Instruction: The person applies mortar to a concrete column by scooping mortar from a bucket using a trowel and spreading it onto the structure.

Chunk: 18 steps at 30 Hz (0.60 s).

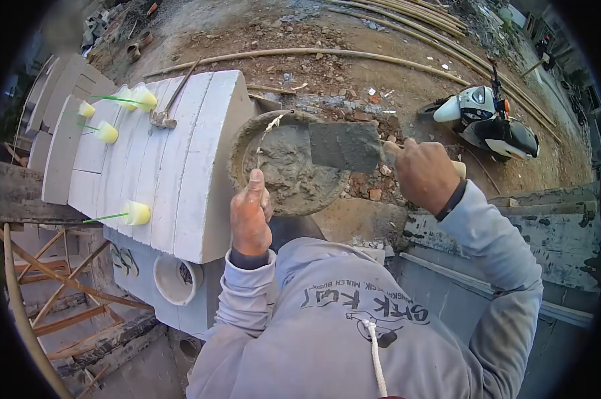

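Note:
My right hand (428,174) is closed round the handle of a trowel, whose flat rectangular blade (345,146) is coated with wet grey mortar. The blade lies over the right part of a round bucket (239,158) seen from above. Lumpy grey mortar (290,174) fills the inside of the bucket. At the bucket's near left rim is my left hand (250,216), thumb pointing up and fingers curled; what the fingers hold, if anything, is hidden. A pale rope (267,133) runs across the left part of the bucket's mouth.
Pale blocks (200,146) on the left bear a hammer (162,120) and several cups with green straws, one cup (137,213) near the front. Below them is a round pipe opening (178,279). Bamboo poles (313,51) and a motorbike (490,120) are beyond; a wall (447,266) stands right.

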{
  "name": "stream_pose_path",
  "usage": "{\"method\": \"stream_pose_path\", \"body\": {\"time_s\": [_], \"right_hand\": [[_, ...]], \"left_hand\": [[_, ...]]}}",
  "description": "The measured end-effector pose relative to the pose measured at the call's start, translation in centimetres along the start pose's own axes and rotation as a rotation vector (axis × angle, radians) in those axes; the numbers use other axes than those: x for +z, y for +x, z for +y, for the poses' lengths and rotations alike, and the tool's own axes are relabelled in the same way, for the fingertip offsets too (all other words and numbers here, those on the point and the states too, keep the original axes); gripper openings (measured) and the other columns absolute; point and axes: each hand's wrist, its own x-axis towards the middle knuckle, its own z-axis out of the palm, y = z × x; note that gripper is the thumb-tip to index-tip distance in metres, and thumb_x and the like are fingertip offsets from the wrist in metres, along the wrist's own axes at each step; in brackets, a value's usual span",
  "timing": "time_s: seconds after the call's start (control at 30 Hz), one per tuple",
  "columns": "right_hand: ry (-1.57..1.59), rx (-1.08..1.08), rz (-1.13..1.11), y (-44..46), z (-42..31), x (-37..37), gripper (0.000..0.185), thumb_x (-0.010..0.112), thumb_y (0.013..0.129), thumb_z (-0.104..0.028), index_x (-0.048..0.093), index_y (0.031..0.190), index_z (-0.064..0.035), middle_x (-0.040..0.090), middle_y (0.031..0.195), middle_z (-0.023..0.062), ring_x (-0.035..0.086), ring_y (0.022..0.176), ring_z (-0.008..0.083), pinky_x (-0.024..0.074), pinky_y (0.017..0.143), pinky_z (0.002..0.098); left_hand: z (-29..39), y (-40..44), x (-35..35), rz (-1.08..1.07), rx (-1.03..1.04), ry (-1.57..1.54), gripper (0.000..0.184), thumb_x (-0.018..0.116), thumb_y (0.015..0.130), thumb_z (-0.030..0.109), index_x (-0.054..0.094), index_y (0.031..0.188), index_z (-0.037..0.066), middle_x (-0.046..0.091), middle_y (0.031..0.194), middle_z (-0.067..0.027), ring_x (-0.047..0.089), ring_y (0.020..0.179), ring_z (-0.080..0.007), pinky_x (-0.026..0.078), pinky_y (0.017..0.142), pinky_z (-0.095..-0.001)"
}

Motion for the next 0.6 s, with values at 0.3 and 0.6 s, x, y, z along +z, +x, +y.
{"method": "stream_pose_path", "body": {"time_s": [0.3,0.6], "right_hand": [[0.295,-0.110,-0.285,5.7,-7.4,11.2,0.019,0.058,0.072,-0.017,0.066,0.083,-0.0034,0.067,0.078,0.0176,0.067,0.077,0.0307,0.0531,0.068,0.0414],[0.519,-0.028,-0.205,4.3,-8.2,12.2,0.029,0.063,0.068,-0.024,0.061,0.087,-0.0026,0.065,0.076,0.0196,0.065,0.072,0.0353,0.0526,0.066,0.0448]], "left_hand": [[-0.5,-1.1,1.3,-0.088,-0.023,0.015,0.048,0.053,0.093,0.044,0.038,0.059,0.014,0.031,0.054,0.0039,0.026,0.047,-0.0066,0.019,0.045,-0.0250],[-1.1,-1.6,1.9,-0.063,-0.052,-0.041,0.043,0.055,0.093,0.042,0.040,0.063,0.014,0.033,0.054,0.0043,0.026,0.047,-0.0064,0.020,0.045,-0.0242]]}}
